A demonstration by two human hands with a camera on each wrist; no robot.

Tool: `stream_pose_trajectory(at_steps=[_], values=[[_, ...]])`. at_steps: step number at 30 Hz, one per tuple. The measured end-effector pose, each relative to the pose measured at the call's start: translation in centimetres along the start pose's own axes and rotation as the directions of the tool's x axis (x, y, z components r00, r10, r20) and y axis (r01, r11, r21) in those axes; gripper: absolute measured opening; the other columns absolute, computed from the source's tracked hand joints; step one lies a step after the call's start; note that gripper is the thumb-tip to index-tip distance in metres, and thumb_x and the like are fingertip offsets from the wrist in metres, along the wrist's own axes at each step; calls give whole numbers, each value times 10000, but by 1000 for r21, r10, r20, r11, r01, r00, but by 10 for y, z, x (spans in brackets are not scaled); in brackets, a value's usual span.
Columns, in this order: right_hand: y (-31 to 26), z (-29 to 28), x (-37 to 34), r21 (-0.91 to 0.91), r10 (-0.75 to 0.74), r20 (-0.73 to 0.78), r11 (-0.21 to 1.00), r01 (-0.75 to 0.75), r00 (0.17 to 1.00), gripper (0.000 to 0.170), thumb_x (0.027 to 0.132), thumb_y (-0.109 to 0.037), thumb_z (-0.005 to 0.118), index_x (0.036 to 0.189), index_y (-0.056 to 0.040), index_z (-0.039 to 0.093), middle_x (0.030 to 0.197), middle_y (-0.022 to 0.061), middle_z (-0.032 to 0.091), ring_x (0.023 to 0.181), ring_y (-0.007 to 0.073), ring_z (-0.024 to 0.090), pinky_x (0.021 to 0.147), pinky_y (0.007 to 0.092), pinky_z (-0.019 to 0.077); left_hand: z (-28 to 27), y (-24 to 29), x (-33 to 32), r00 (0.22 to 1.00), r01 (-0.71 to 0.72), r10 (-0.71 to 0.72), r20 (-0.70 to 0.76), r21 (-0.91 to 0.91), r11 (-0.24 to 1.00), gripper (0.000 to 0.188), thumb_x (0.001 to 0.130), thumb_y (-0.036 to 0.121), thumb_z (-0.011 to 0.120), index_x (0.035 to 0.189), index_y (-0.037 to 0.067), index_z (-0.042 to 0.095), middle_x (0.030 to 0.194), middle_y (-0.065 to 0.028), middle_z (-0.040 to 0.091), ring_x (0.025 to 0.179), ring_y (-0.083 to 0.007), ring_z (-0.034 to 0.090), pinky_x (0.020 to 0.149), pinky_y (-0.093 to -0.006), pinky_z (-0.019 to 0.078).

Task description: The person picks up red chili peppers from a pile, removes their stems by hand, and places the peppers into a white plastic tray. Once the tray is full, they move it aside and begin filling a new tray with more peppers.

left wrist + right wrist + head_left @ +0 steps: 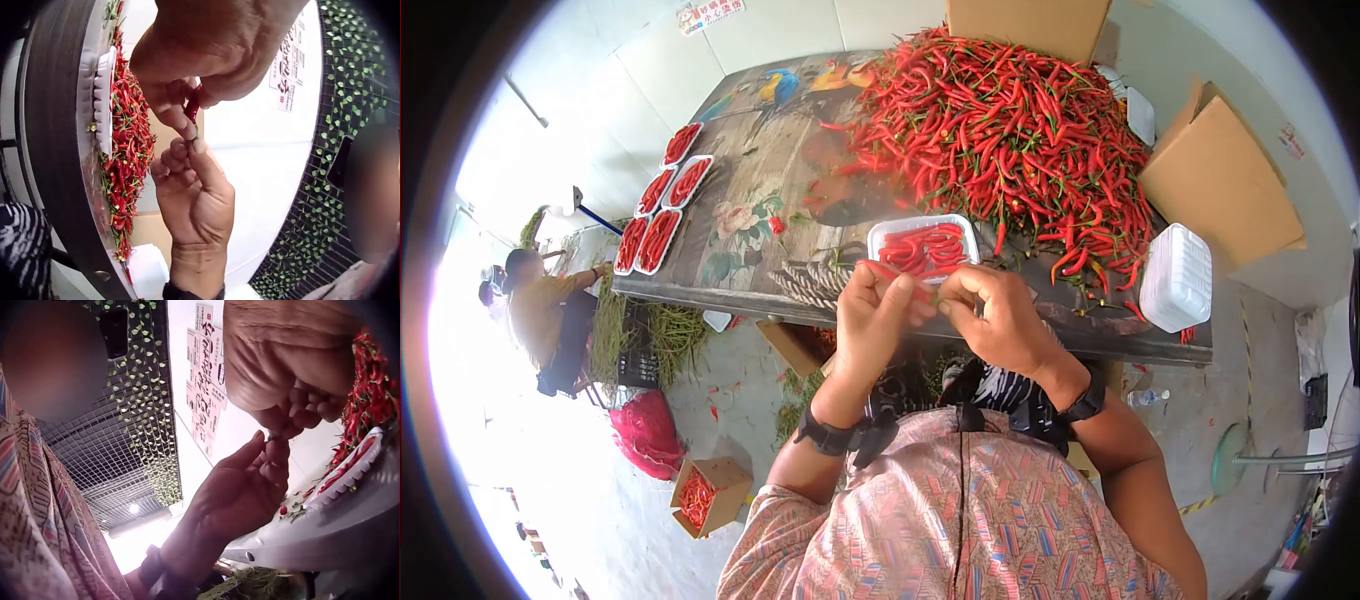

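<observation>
My left hand [868, 328] grips a red chili pepper [195, 104], its stem end pointing toward the other hand. With thumb and forefinger, my right hand [1002, 325] pinches at the green stem [196, 132]. Both hands meet just over the near edge of a white tray [973, 240], in front of my body. Inside that tray lie several red chilies [922, 247] side by side. In the right wrist view, the fingers hide most of the held pepper. Behind the tray spreads a large heap of red chilies [1010, 140] with green stems.
Several filled trays [662, 240] stand at the table's left end. Stacked white trays [1176, 278] sit at the right corner beside a cardboard box [1225, 185]. On the floor are a red sack [647, 435] and a box of chilies [725, 480]. Another person [538, 320] sits at left.
</observation>
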State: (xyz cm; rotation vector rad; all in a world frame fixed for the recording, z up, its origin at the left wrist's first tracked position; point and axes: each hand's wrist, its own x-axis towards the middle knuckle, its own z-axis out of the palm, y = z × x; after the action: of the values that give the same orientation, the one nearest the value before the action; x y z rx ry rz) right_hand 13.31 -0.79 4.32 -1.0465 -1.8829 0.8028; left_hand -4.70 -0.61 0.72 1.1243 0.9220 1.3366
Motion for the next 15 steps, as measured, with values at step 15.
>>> stream_pose_trajectory(at_steps=[15], values=[[19,10,14,98,65,-53,993,-60,996,98,810,-28,737,881,11,683,794,83,692,709,134,642,655,290,501,5,3,6,992,-54,59,-108,52,997,148,911,-13,656,978,-2,525,941,-117,700,803,-127,680,710,-248,554]])
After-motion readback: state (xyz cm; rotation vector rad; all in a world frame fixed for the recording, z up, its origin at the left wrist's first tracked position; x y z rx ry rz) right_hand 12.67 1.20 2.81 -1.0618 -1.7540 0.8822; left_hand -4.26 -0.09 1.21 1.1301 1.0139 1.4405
